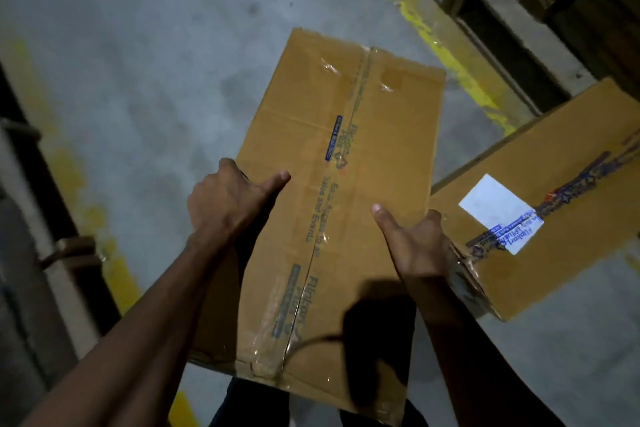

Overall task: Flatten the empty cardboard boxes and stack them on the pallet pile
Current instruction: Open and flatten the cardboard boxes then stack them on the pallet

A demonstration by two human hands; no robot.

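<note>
I have the taped cardboard box (pixel 332 191) held up over the concrete floor (pixel 145 62), left hand (pixel 228 201) and right hand (pixel 412 239) clamping its sides, thumbs on top. I'd split the tape seam first. My fingers underneath are hidden; the second box (pixel 554 204) is cut off.

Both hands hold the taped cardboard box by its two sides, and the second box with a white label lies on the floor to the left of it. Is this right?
Not quite. In the head view the second box with the white label lies to the right of the held box, not left. Both hands do hold its sides.
</note>
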